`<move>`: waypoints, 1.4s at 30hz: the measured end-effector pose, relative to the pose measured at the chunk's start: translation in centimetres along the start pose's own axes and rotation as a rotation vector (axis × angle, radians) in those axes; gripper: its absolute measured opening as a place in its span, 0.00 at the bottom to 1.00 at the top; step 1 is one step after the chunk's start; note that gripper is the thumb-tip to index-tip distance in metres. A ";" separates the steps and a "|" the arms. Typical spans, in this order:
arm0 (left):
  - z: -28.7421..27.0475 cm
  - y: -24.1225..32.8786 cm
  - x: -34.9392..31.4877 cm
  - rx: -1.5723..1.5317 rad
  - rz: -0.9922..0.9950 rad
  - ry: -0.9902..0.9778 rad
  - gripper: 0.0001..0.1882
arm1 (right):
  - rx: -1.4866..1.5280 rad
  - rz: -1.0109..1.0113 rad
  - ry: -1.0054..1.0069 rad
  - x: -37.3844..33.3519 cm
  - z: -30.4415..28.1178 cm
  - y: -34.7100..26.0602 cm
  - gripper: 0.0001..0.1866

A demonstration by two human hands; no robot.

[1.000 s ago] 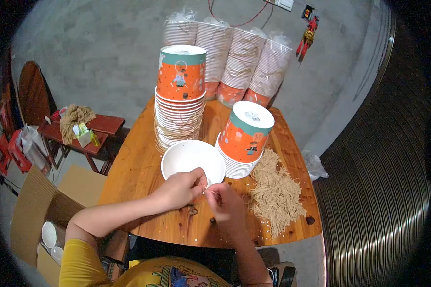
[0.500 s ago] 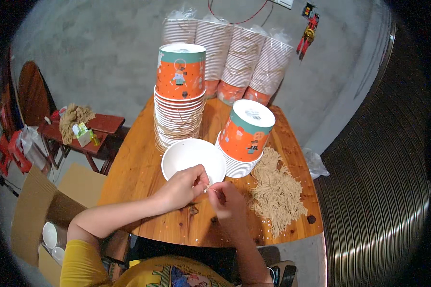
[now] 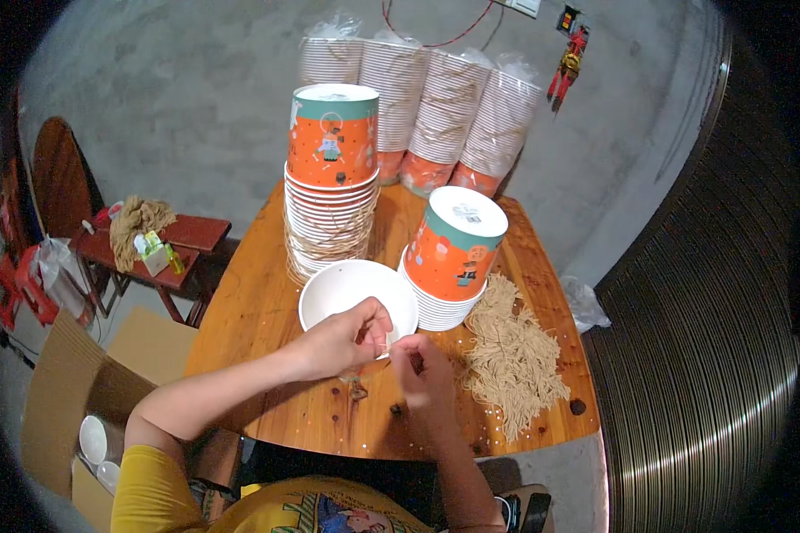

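A white paper bucket [image 3: 342,289] rests on the wooden table, its open mouth facing up toward me. At its near rim, my left hand [image 3: 342,340] is closed in a pinch on a thin, pale string [image 3: 387,343]. My right hand [image 3: 425,373] is just right of it, thumb and fingers pinched together on the string too. Most of the string is hidden by the fingers. To the right of my right hand lies a loose heap of tan strings [image 3: 516,360]. Behind the bucket's right side stands an upside-down stack of orange and green paper buckets [image 3: 458,253].
A taller bucket stack [image 3: 333,151], draped with strings, stands behind. Several plastic-wrapped stacks [image 3: 444,115] line the grey wall. A cardboard box [image 3: 58,400] holding white buckets is at left, near a red bench [image 3: 196,229]. A ribbed shutter [image 3: 693,346] is at right.
My two hands have drawn slightly apart at the bucket's rim, and the left fingers have curled upward a little. The bucket and the stacks stay in place.
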State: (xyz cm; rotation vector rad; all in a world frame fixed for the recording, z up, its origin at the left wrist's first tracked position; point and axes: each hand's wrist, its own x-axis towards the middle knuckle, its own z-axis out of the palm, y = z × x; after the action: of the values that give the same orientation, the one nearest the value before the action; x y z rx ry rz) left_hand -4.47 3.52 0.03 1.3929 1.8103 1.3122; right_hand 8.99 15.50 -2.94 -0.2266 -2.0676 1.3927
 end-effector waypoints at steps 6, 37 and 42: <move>-0.3 -0.1 0.2 -0.096 0.002 -0.065 0.13 | -0.019 0.022 0.007 -0.1 0.0 0.3 0.04; -0.2 0.1 0.1 0.076 0.033 -0.132 0.12 | -0.168 -0.192 0.099 -0.1 0.2 0.4 0.05; 0.1 0.4 0.0 0.316 -0.015 0.042 0.09 | -0.127 -0.149 0.096 -0.3 0.3 0.3 0.04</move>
State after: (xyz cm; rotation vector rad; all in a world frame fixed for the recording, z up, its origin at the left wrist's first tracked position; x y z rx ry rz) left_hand -4.25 3.56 0.33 1.5160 2.1232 1.0877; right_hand 8.99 15.29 -3.38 -0.1840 -2.0512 1.1426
